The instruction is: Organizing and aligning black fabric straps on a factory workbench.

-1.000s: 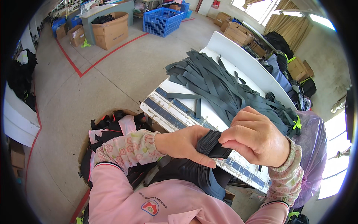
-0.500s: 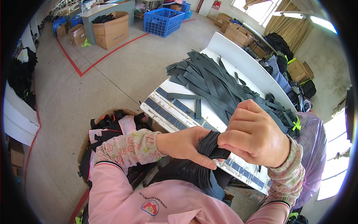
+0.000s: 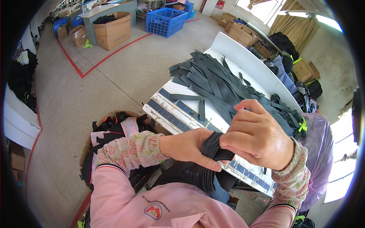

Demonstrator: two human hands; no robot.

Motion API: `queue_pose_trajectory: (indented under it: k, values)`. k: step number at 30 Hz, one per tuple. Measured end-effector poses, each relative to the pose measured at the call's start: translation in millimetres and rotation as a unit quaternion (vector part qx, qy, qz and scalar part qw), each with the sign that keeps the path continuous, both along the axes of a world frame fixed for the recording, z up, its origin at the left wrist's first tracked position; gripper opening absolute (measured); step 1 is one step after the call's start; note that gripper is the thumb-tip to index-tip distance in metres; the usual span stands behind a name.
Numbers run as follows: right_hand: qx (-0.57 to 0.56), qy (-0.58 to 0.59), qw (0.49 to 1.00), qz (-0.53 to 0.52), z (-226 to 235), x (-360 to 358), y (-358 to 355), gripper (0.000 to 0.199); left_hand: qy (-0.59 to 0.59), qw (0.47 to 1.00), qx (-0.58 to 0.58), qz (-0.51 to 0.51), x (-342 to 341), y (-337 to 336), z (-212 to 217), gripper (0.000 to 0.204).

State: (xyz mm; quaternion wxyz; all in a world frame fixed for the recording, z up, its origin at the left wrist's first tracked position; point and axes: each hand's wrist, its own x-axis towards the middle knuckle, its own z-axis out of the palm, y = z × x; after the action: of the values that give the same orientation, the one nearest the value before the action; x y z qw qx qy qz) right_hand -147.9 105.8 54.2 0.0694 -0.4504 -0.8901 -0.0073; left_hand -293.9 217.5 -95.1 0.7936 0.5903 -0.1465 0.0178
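Seen from above, a person in a pink top with floral sleeves works at the near edge of a white table [image 3: 243, 49] that runs away toward the upper right. Both hands meet low in the middle of the view, over the table's worn, blue-striped front edge. The left hand [image 3: 188, 146] comes in from the left and is closed around a bundle of dark grey fabric strips [image 3: 213, 146], its thumb lying along the bundle's lower side. The right hand [image 3: 256, 138] comes from the right with the back of the hand facing up; its fingers curl down over the top of the same bundle, so this grip is closed on the strips too. The bundle's lower end hangs down between the hands toward the person's lap, where more dark cloth lies. Farther along the table sits a loose pile of dark grey strips [image 3: 220, 81], spread wide and well apart from the hands. To the left, on the floor, a round basket [image 3: 114, 131] holds black and pink cloth pieces. In the distance stand a blue plastic crate [image 3: 165, 21] and an open cardboard box [image 3: 114, 30].
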Motion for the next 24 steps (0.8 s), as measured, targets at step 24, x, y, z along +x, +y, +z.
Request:
queue_pose_trajectory:
  k: [24]
  values:
    - [-0.159, 0.077, 0.984, 0.006, 5, 10, 6, 0.055, 0.004, 0.999, -0.012, -0.048, 8, 1, -1, 0.050]
